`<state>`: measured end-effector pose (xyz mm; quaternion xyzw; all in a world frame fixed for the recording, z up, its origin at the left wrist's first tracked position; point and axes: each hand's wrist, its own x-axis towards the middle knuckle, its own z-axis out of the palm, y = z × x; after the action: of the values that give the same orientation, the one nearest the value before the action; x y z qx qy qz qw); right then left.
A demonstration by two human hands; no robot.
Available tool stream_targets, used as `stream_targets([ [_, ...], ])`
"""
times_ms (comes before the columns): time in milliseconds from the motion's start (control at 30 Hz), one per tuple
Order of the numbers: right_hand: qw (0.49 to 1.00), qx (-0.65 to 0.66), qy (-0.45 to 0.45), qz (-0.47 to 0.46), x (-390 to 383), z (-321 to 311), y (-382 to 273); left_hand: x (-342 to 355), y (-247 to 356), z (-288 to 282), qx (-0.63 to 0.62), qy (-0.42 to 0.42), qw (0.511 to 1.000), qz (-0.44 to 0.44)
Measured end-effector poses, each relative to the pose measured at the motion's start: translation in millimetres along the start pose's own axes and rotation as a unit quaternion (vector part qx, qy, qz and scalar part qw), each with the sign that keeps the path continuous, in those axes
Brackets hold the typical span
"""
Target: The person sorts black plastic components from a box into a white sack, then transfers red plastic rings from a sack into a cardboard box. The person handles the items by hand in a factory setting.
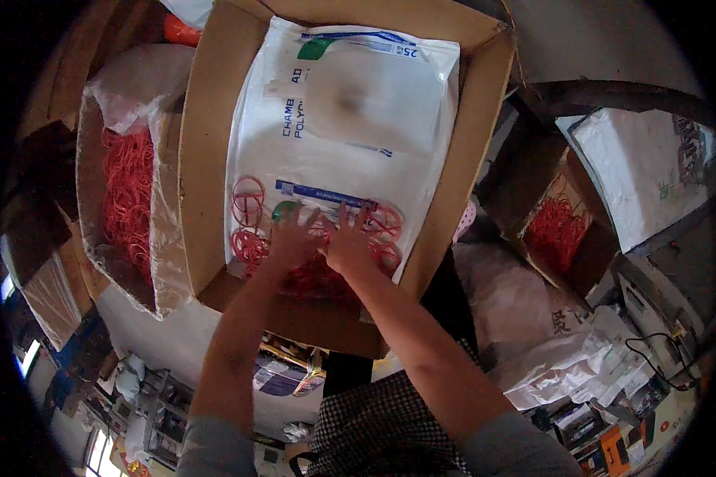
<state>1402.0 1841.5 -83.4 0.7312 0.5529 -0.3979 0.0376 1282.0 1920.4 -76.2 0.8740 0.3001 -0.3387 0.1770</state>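
Observation:
A shallow cardboard tray (207, 159) lies in front of me, lined with a white printed plastic sack (350, 159). A heap of red rubber bands (314, 278) lies at its near end, with single bands (248, 195) spread flat on the sack. My left hand (293, 234) rests palm down on the bands, fingers spread. My right hand (350, 238) lies beside it, also flat on the bands with fingers apart. Neither hand visibly grips anything.
A cardboard box (87, 199) lined with clear plastic and full of red bands (127, 191) stands at the left. Another box of red bands (557, 230) sits at the right, beside a white sack (636, 175). White bags and cluttered shelves lie lower right.

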Motion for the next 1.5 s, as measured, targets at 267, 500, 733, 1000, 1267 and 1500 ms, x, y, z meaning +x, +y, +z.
stream_targets([
  [267,1.0,-0.011,-0.017,-0.017,-37.4,18.8,10.4,13.1,-65.0,81.8,-0.341,0.09,0.922,-0.159],
  [500,0.981,0.016,0.074,0.177,-2.1,6.0,48.4,16.3,-103.0,64.2,-0.233,0.157,0.949,-0.142],
  [733,0.99,0.024,0.012,0.14,-52.8,-10.3,14.6,-31.7,-59.0,38.9,-0.091,-0.044,0.97,-0.221],
  [1000,0.9,0.338,0.253,-0.107,-63.9,-35.5,27.3,112.2,-49.4,-124.8,-0.009,0.203,0.973,-0.11],
  [1267,0.855,0.379,0.351,0.039,-101.3,-93.3,106.0,162.4,-59.2,-106.0,0.057,0.095,0.951,-0.288],
  [1500,0.812,0.411,0.414,0.021,-126.8,-100.0,90.7,152.5,-173.0,-24.3,-0.146,0.29,0.943,-0.07],
])
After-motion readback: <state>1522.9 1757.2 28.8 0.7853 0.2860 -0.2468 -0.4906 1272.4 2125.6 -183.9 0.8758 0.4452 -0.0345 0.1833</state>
